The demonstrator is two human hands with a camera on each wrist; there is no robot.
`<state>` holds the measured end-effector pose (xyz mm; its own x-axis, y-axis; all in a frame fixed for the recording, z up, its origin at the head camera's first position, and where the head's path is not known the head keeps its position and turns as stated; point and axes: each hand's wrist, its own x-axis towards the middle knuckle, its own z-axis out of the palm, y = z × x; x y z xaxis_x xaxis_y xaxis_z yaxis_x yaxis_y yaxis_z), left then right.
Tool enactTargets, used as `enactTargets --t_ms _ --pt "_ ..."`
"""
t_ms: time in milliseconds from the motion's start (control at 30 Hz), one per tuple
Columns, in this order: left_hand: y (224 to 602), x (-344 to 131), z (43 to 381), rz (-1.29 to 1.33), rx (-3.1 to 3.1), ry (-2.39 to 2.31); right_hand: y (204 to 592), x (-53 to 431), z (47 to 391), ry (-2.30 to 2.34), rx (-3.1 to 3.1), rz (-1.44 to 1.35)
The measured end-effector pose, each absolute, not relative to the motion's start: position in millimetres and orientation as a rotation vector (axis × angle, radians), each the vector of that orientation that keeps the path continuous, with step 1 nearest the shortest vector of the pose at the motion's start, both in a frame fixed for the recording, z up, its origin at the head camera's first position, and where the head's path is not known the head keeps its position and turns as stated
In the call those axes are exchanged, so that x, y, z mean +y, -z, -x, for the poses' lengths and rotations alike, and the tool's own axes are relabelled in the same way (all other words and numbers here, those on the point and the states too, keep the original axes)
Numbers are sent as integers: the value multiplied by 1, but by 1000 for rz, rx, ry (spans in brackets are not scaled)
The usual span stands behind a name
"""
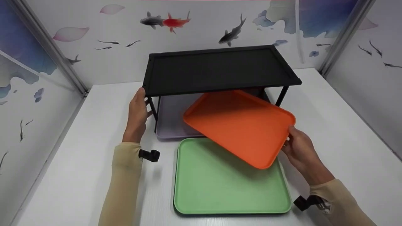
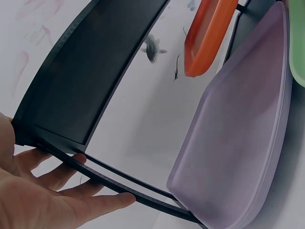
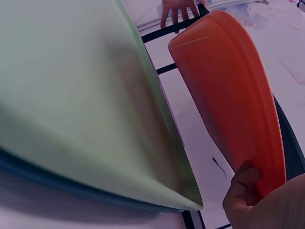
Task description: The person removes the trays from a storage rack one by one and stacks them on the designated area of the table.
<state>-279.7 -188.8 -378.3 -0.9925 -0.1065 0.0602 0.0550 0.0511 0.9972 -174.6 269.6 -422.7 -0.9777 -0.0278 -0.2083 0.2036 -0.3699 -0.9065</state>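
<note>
My left hand [image 1: 137, 111] grips the left front corner of a black rack [image 1: 220, 70], its thumb at the top's edge and its fingers by the leg bars [image 2: 119, 186]. With my right hand [image 1: 300, 146] I pinch the right edge of an orange tray [image 1: 241, 125]. Tilted and turned, that tray has its far corner under the rack's top. A lilac tray [image 1: 174, 122] lies on the table beneath the rack, partly covered by the orange one. In front, a green tray [image 1: 232, 188] lies flat, and a dark rim shows below it.
The rack's thin right leg [image 1: 281, 96] stands close beside the orange tray. A white table [image 1: 78, 157] carries everything. White panels with painted fish [image 1: 232, 33] enclose its back and sides, joined by metal corner posts [image 1: 345, 37].
</note>
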Motion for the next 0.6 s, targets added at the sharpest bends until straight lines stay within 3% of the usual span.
enactTargets --t_ms 600 --pt "378 -189 280 -62 -2191 2074 425 285 167 2322 1809 -271"
